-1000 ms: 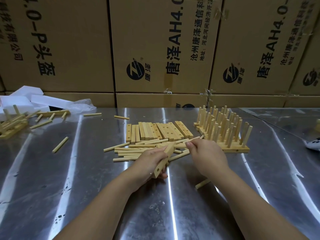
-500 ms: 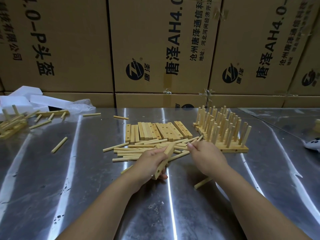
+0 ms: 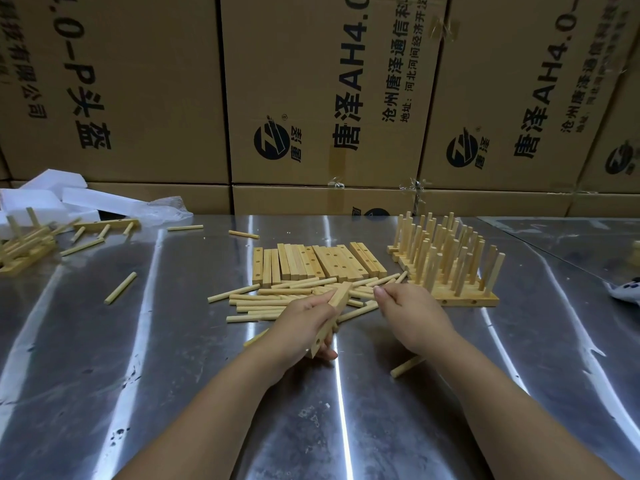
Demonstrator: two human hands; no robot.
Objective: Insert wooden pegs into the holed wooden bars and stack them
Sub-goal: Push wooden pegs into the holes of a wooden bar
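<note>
My left hand (image 3: 301,329) grips a holed wooden bar (image 3: 341,296), tilted with its far end over the pile of loose wooden pegs (image 3: 277,300). My right hand (image 3: 410,313) hovers at the pile's right edge with thumb and forefinger tips together; I cannot tell whether a peg is between them. Behind the pile lies a row of bare holed bars (image 3: 311,263). To the right stands a block of bars with several upright pegs (image 3: 446,268).
A stray peg (image 3: 407,367) lies by my right wrist and another (image 3: 120,288) lies at the left. Pegged bars (image 3: 24,247) and white foam (image 3: 45,199) sit at the far left. Cardboard boxes (image 3: 329,98) wall off the back of the steel table (image 3: 173,375).
My right hand has drawn back a little toward me from the peg it was pinching at the pile's right end. The left hand and its bar have barely moved.
</note>
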